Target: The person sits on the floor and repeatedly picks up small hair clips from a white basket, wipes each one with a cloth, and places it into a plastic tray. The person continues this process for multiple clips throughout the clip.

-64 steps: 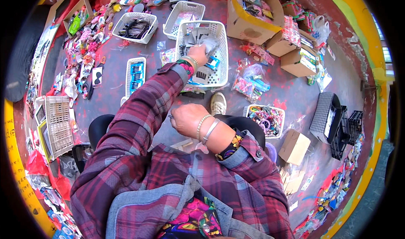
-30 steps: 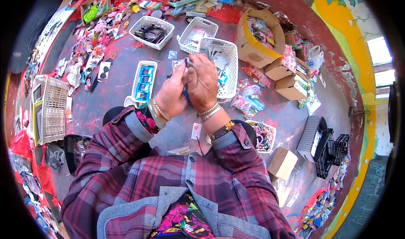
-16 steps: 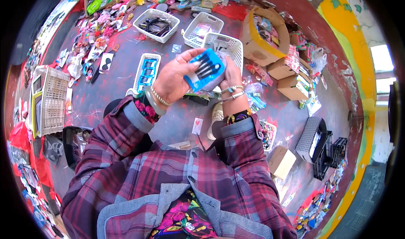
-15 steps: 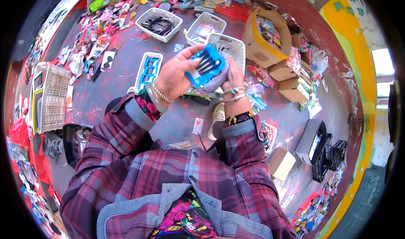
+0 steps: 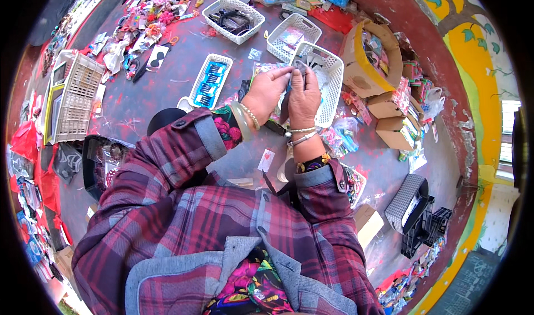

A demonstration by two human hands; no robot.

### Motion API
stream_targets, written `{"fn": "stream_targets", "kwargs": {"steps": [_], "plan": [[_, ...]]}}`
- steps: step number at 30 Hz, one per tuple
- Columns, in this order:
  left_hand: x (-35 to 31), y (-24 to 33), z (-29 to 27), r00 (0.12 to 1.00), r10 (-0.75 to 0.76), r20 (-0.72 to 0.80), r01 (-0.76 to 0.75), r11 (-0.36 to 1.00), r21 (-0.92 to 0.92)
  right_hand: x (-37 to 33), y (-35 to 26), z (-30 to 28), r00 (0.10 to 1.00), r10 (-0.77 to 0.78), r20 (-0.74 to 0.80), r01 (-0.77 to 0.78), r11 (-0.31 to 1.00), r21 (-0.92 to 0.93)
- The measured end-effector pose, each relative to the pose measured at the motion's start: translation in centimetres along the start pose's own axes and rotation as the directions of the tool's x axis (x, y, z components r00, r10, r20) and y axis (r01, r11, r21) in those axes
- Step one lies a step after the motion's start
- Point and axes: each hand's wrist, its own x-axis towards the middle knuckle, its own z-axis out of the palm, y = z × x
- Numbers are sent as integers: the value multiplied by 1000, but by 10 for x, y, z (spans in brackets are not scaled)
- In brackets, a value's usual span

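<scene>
My left hand (image 5: 266, 89) and my right hand (image 5: 303, 99) meet fingertip to fingertip above the floor. Closed fingers of the right hand have a bunched grey cloth (image 5: 301, 65) in them, mostly hidden. Thumb and forefinger of the left hand pinch right beside it; what they grip is too small to make out. Just beyond the hands stands a white basket (image 5: 333, 87) with clear packaging inside. Left of them, a narrow white basket (image 5: 227, 64) holds several blue cards (image 5: 210, 82) with dark slim items on them.
Farther off are a white basket of black items (image 5: 233, 20) and another white basket (image 5: 306, 25). An open carton (image 5: 370, 59) and smaller boxes (image 5: 396, 131) line the right side. Small goods (image 5: 161, 14) lie heaped at the far left; a cream crate (image 5: 80, 95) stands nearer.
The blue card with dark slim items is no longer seen in my left hand. That hand has turned and now pinches beside the right one. The view has shifted slightly.
</scene>
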Motion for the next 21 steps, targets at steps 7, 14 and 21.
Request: {"fn": "stream_targets", "kwargs": {"steps": [7, 14, 21], "plan": [[-3, 16, -1, 966, -200, 167, 260, 753, -605, -5, -22, 6, 838, -518, 173, 542, 747, -386], [-8, 11, -2, 951, -229, 210, 308, 774, -552, 4, -9, 8, 851, -488, 193, 522, 747, -413], [-13, 6, -16, 925, -233, 301, 339, 864, -373, 22, -5, -11, 995, 87, 57, -67, 953, -296]]}}
